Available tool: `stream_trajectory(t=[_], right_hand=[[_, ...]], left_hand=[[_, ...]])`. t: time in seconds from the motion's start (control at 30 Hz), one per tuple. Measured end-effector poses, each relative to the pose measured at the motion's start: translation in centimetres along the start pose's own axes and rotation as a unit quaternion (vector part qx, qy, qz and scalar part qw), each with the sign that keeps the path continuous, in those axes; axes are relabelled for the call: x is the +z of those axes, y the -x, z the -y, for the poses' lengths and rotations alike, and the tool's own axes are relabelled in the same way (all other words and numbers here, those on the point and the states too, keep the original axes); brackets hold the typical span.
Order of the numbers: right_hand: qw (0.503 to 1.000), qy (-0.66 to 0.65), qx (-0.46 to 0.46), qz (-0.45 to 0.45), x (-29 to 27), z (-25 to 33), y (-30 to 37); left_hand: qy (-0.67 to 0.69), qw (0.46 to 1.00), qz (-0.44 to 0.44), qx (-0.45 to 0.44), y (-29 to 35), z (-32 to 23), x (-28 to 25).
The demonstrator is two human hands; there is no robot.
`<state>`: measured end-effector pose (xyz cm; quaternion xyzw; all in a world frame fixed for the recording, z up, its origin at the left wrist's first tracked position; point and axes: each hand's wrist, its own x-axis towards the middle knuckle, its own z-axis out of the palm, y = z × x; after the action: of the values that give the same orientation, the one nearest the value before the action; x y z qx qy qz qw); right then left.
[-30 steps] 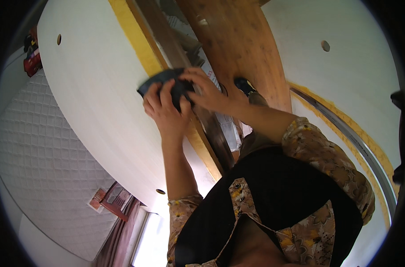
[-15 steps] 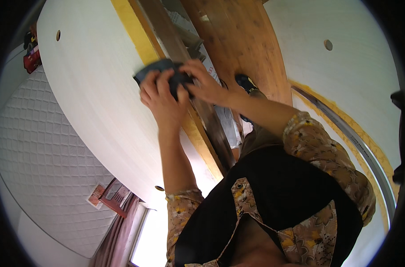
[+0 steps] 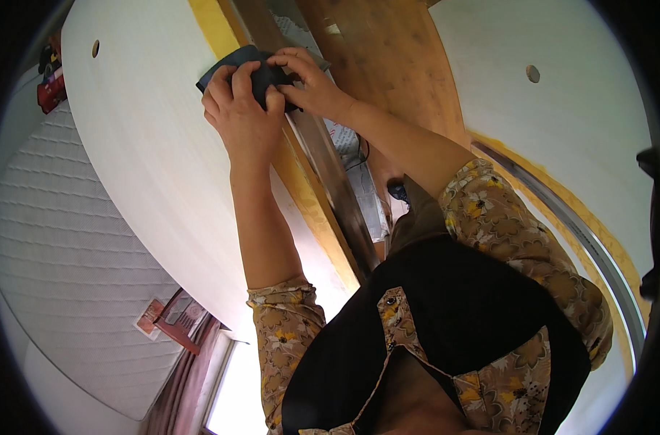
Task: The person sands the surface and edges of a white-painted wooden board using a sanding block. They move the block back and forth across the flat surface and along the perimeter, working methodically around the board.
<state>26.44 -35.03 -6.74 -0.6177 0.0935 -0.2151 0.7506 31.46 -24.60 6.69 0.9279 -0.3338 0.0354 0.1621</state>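
A dark blue-grey sheet (image 3: 237, 59), perhaps sandpaper or cloth, lies bent over the edge of a large pale panel (image 3: 149, 123). My left hand (image 3: 239, 109) presses on it from above, fingers curled and thumb toward the right. At the sheet's right side, my right hand (image 3: 312, 83) grips it with bent fingers. A yellow strip (image 3: 212, 25) runs along the panel's edge under the sheet. Beside that strip lies a long dark brown rail (image 3: 337, 188). The underside of the sheet and some fingertips are hidden.
Wooden floor (image 3: 392, 72) shows beyond the rail, with papers (image 3: 344, 139) and my dark shoe (image 3: 397, 190). Another pale panel (image 3: 504, 43) with a metal strip (image 3: 584, 210) stands right. A quilted mattress (image 3: 62, 217) and red chair (image 3: 178, 333) are left.
Both hands have slid away from my body and slightly left along the panel's edge, carrying the dark sheet with them. Both arms are stretched farther out.
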Motion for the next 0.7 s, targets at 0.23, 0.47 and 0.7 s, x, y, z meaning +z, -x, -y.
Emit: stream_trajectory(t=[0.23, 0.47, 0.7], right_hand=[[0.999, 0.004, 0.024, 0.035, 0.2, 0.8, 10.3], [0.994, 0.012, 0.073, 0.076, 0.5, 3.2, 23.7], [0.99, 0.056, 0.092, 0.086, 0.7, 7.8, 30.7]], left_hand=[[-0.019, 0.998, 0.048, -0.033, 8.5, -2.5, -1.5], [-0.002, 0.996, 0.062, -0.065, 21.5, -5.5, -3.5], [0.022, 0.993, 0.044, -0.107, 32.3, -7.8, -3.7]])
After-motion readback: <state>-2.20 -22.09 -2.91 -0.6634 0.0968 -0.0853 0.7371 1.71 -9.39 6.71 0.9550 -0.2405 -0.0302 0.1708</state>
